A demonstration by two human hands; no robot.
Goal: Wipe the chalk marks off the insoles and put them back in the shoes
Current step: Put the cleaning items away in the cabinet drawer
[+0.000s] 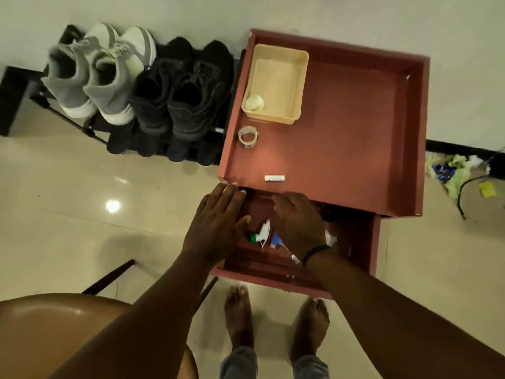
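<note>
A pair of grey shoes (90,75) and a pair of black shoes (180,86) stand side by side on a dark rack at the upper left. No insoles show. A reddish table (355,127) holds a white chalk stick (274,178) near its front edge. Below it a drawer (355,242) stands pulled out, with a spray bottle (261,232) lying inside. My left hand (216,222) rests flat at the drawer's left side, fingers straight, tips at the table edge. My right hand (297,222) reaches into the drawer, its fingers hidden under the table edge.
A cream plastic tray (300,77) with a pale crumpled cloth (254,102) stands at the table's back left. A tape roll (248,135) lies in front of it. A brown chair seat (54,329) is at the lower left. Litter and a cable (464,184) lie on the floor right.
</note>
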